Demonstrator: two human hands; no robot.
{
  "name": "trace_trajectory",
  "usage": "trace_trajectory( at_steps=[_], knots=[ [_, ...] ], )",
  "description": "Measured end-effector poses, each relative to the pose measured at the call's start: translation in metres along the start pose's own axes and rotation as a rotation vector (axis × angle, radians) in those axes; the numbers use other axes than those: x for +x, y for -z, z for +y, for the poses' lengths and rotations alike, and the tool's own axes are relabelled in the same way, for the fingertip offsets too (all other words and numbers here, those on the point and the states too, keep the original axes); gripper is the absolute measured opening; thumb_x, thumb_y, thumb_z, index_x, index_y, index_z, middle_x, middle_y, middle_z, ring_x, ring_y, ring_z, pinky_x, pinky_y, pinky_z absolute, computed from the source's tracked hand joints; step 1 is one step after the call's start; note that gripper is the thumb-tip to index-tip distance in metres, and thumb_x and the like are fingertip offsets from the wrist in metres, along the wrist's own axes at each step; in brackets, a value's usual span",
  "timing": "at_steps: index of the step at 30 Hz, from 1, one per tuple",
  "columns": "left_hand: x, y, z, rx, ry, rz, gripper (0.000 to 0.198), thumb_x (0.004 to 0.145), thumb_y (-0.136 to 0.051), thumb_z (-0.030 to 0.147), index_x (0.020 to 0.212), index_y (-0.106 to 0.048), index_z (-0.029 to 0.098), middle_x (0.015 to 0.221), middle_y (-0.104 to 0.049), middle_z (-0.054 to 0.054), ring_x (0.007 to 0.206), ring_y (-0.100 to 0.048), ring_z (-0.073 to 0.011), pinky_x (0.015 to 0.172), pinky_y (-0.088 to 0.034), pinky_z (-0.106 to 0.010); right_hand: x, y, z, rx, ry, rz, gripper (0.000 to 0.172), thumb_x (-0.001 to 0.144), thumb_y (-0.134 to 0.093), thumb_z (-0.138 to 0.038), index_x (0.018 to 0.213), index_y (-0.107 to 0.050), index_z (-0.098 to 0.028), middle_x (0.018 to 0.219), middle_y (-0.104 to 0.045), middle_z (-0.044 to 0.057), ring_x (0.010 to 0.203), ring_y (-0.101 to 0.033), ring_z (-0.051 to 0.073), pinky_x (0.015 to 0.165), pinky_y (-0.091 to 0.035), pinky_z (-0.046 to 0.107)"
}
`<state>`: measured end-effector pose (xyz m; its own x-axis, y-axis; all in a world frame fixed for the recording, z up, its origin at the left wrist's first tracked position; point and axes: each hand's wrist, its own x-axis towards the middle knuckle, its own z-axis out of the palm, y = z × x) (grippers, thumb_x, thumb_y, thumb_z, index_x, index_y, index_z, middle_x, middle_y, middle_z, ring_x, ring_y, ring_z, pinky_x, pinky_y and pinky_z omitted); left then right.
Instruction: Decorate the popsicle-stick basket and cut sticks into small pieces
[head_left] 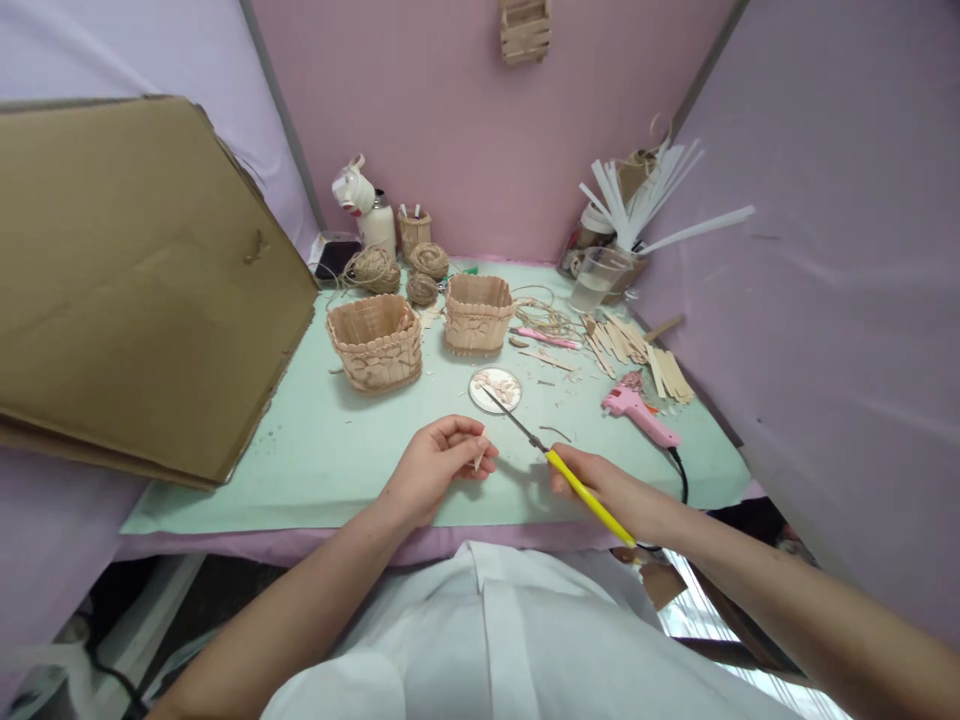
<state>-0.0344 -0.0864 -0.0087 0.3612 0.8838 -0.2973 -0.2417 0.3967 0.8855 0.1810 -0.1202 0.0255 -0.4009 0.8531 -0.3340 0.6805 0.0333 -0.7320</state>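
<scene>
My left hand [452,455] is closed in a pinch on a small pale sliver [478,459], which looks like a bit of wood. In my right hand [592,480] are yellow-handled scissors [577,483], their blades pointing away to the upper left. The blade tips lie over a small round dish [517,396] that holds pale wood chips [499,385]. Beyond my hands stand two small wooden baskets, the left one [382,362] with an uneven pieced surface and the right one [478,325] smoother.
A pink glue gun [637,413] and flat wooden sticks [667,375] lie at the right. Twine balls [429,261], a cream bottle [379,228] and a plastic cup [595,280] stand at the back. A large cardboard sheet [150,290] leans over the left side.
</scene>
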Motion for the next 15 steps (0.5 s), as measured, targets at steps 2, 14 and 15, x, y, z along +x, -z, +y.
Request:
trace_trajectory(
  at_steps=[2,14,15],
  knots=[
    [0.001,-0.001,0.001,-0.021,-0.021,-0.006,0.025,0.067,-0.07,0.027,0.083,-0.056,0.014,0.073,-0.064,-0.003,0.063,-0.062,-0.0124,0.061,-0.051,-0.026,-0.001,-0.001,-0.001,0.073,0.014,-0.008,0.026,0.085,-0.036,-0.043,0.072,-0.034,-0.02,0.068,-0.038,-0.004,0.06,-0.034,0.011,0.057,-0.031,0.024],
    [0.005,-0.002,0.005,0.071,-0.281,0.07,0.031,0.068,-0.067,0.028,0.097,-0.059,0.019,0.076,-0.055,0.002,0.068,-0.061,-0.0113,0.067,-0.055,-0.029,0.002,-0.016,-0.01,0.182,-0.032,0.057,0.032,0.085,-0.037,-0.05,0.072,-0.033,-0.021,0.064,-0.036,-0.004,0.057,-0.03,0.009,0.05,-0.029,0.022],
    [0.006,-0.001,0.005,0.071,-0.287,0.07,0.03,0.069,-0.066,0.028,0.096,-0.06,0.018,0.075,-0.055,0.002,0.068,-0.061,-0.0114,0.068,-0.055,-0.029,0.003,-0.016,-0.011,0.186,-0.025,0.054,0.032,0.085,-0.037,-0.05,0.073,-0.034,-0.02,0.064,-0.036,-0.004,0.056,-0.03,0.009,0.05,-0.029,0.022]
  ],
)
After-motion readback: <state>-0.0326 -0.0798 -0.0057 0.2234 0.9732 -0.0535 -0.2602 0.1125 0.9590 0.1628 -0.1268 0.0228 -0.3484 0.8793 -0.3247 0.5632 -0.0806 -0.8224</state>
